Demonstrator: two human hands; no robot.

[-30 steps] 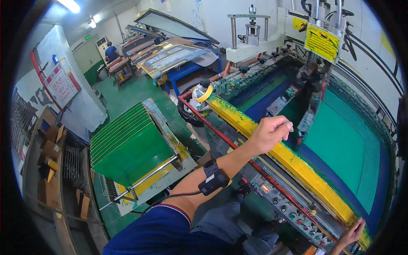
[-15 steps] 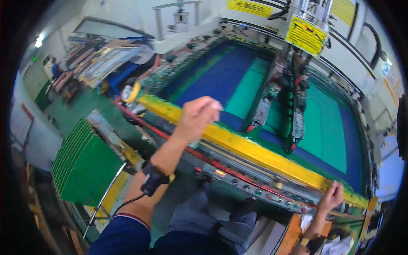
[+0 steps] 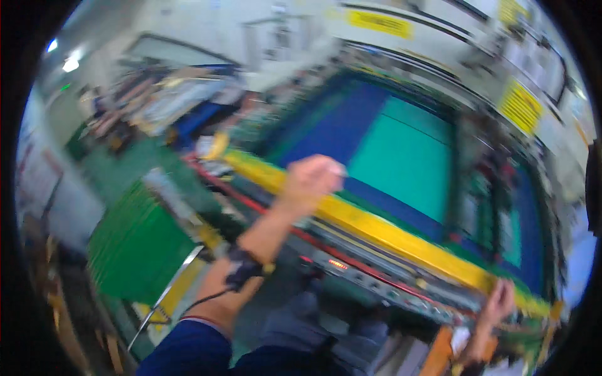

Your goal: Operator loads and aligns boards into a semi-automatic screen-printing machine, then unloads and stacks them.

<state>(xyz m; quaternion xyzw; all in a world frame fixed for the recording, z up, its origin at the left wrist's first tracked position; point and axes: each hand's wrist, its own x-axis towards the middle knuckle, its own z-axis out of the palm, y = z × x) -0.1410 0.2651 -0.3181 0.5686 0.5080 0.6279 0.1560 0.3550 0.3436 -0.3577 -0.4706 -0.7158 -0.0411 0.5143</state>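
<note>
My left hand [image 3: 313, 178] is raised over the yellow front bar [image 3: 370, 224] of a large screen printing frame, its fingers curled together. What it may hold does not show. A dark strap with a cable circles my left forearm. Close to the bar's right end is my right hand [image 3: 500, 301], closed and blurred; whether it touches the bar, I cannot tell. Behind the bar lies the printing screen [image 3: 404, 163], with a bright green field between dark blue bands. A dark squeegee carriage [image 3: 486, 194], smeared by motion, stands over its right part.
A control panel [image 3: 360, 277] with a lit display and buttons runs below the bar. Left of me stands a green slatted rack [image 3: 139, 241] with a metal handle. Piled boards [image 3: 179, 100] lie at the far left. An orange board [image 3: 437, 351] is at the lower right.
The squeegee carriage has moved right along the screen, baring more of the green field. Both hands keep nearly the same place over the bar. The whole view has shifted slightly and blurred.
</note>
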